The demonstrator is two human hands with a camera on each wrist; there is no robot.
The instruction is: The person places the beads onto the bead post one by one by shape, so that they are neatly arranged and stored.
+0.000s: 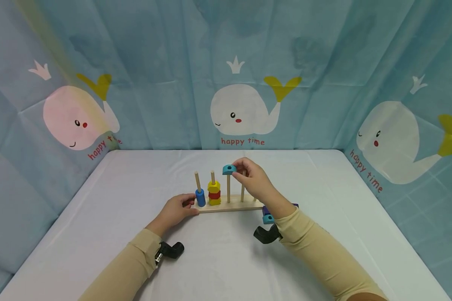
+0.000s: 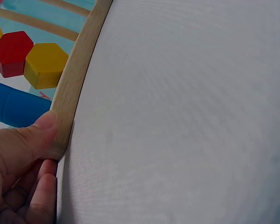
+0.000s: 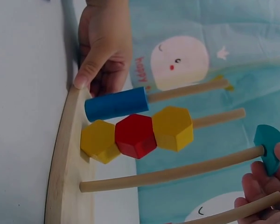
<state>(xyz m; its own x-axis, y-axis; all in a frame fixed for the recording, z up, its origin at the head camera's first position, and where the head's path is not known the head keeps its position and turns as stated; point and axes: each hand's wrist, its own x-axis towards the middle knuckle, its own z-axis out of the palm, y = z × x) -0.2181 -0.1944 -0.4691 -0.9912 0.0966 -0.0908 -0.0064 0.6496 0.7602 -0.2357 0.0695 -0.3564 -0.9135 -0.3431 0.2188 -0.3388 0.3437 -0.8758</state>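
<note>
On my feed the right hand [image 1: 257,180] pinches the teal block [image 1: 226,172] between thumb and fingers from the right, so the block lies to the left of that grip. It sits at the top of the third peg [image 1: 228,190], and I judge that everything turns on this line: the peg's long axis stands upright under the block's hole. I can't tell whether the tip has entered. The right hand is the nearer one, close beside the fourth peg [image 1: 242,193]. The left hand [image 1: 175,212] grips the left end of the base [image 1: 226,208], next to the blue stack [image 1: 200,198], well apart from the block
</note>
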